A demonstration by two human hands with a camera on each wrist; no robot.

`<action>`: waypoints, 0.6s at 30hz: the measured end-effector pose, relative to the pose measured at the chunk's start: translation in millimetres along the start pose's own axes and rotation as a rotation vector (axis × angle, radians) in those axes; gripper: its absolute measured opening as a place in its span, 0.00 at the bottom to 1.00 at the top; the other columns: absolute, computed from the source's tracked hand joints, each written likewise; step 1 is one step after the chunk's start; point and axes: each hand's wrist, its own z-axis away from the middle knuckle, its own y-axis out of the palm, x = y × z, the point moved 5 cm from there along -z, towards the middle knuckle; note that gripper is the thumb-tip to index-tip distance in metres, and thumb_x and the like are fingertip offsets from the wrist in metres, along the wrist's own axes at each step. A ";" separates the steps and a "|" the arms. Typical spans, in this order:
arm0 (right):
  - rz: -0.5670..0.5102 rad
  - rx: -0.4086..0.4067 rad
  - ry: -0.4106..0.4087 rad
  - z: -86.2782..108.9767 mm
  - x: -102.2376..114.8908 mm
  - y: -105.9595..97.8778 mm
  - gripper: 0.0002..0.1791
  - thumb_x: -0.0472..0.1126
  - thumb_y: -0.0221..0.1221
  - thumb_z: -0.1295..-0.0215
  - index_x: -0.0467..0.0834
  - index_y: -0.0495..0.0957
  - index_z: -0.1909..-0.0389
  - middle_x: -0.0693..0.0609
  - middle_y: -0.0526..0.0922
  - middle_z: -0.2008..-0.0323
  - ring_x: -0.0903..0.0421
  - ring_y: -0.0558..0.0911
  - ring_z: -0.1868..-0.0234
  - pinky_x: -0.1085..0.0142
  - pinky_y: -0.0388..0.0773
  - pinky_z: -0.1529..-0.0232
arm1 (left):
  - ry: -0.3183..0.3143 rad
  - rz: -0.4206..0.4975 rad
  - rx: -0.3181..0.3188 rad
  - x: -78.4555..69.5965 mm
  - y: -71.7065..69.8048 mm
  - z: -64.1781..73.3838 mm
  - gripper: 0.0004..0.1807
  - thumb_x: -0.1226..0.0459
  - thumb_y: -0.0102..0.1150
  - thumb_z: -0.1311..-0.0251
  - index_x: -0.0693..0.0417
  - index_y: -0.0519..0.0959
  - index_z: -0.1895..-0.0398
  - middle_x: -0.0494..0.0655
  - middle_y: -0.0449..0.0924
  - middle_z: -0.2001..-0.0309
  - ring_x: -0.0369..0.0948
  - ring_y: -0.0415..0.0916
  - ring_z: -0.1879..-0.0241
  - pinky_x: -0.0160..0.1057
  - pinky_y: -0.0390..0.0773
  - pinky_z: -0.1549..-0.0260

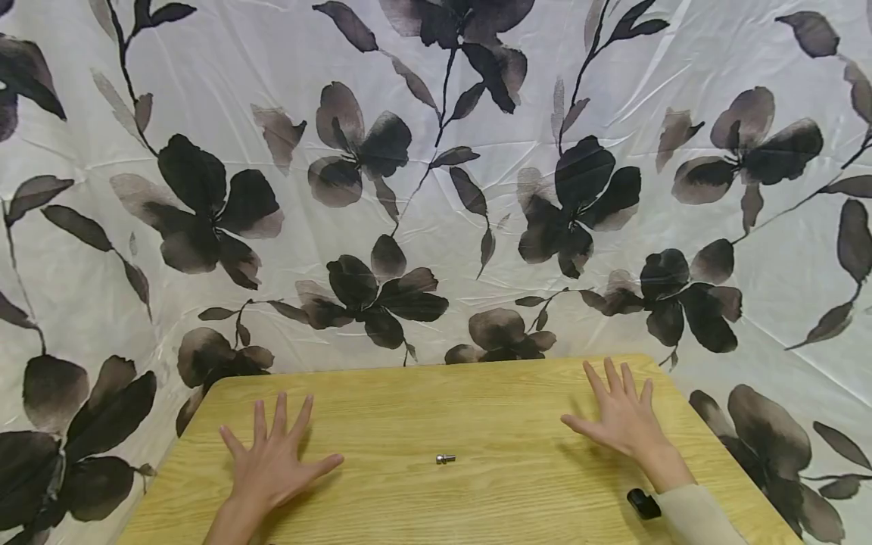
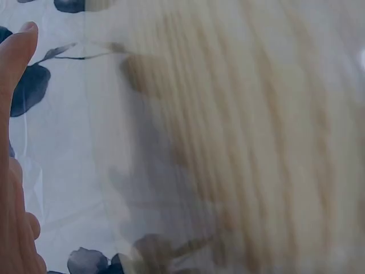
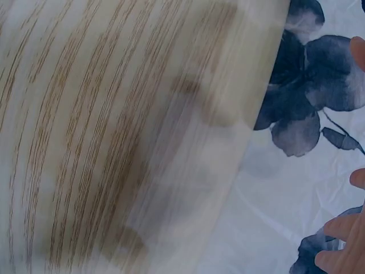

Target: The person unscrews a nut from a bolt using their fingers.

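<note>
A small silver bolt (image 1: 446, 459) with a thicker head at its left end lies on its side near the middle of the wooden table (image 1: 409, 409). To its left, my left hand (image 1: 269, 465) is held over the table with straight, spread fingers and nothing in it. My right hand (image 1: 623, 420) is likewise spread and bare, over the right part of the table, farther back than the left. Only part of the left hand (image 2: 14, 171) shows at the left edge of the left wrist view. Fingertips (image 3: 342, 225) enter the right wrist view at its right edge.
White cloth (image 1: 477, 295) printed with dark flowers hangs behind the table and along both sides. A black wrist camera (image 1: 643, 503) sits by the right sleeve (image 1: 698, 515). The table's far edge runs just beyond the right fingertips.
</note>
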 end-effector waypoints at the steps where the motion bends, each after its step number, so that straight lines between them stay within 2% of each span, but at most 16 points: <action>1: 0.005 0.000 0.000 -0.5 0.2 -0.5 0.61 0.79 0.58 0.43 0.44 0.56 0.19 0.27 0.53 0.22 0.22 0.53 0.24 0.18 0.42 0.35 | 0.000 0.001 -0.003 -1.3 0.3 -1.3 0.64 0.18 0.51 0.51 0.34 0.43 0.15 0.64 0.39 0.17 0.67 0.22 0.20 0.75 0.05 0.43; 8: 0.014 0.003 -0.001 -1.3 1.7 1.0 0.61 0.79 0.59 0.44 0.44 0.57 0.20 0.27 0.54 0.22 0.22 0.53 0.24 0.19 0.42 0.35 | -0.002 0.010 0.000 -9.2 1.2 -6.6 0.64 0.19 0.52 0.50 0.34 0.42 0.15 0.63 0.37 0.17 0.66 0.20 0.20 0.78 0.07 0.43; 13: 0.000 -0.002 -0.002 -2.3 7.8 4.0 0.61 0.79 0.59 0.44 0.44 0.57 0.19 0.28 0.55 0.23 0.22 0.54 0.24 0.19 0.44 0.35 | -0.023 0.039 0.019 -12.0 2.1 -9.1 0.63 0.20 0.52 0.49 0.32 0.39 0.15 0.62 0.32 0.17 0.67 0.17 0.21 0.76 0.05 0.45; 15: -0.027 0.006 0.007 -2.9 12.1 6.1 0.61 0.79 0.59 0.44 0.45 0.56 0.19 0.28 0.54 0.22 0.22 0.53 0.24 0.19 0.45 0.35 | -0.034 0.057 0.026 -13.5 2.6 -9.4 0.63 0.20 0.51 0.48 0.33 0.39 0.15 0.63 0.31 0.17 0.67 0.16 0.21 0.74 0.02 0.46; 18: -0.102 0.026 0.027 -2.7 18.8 14.5 0.61 0.78 0.59 0.43 0.45 0.53 0.18 0.29 0.51 0.21 0.22 0.50 0.23 0.19 0.45 0.35 | -0.050 0.094 0.039 -18.1 2.8 -9.1 0.63 0.21 0.51 0.47 0.36 0.40 0.15 0.65 0.31 0.17 0.68 0.16 0.22 0.75 0.03 0.47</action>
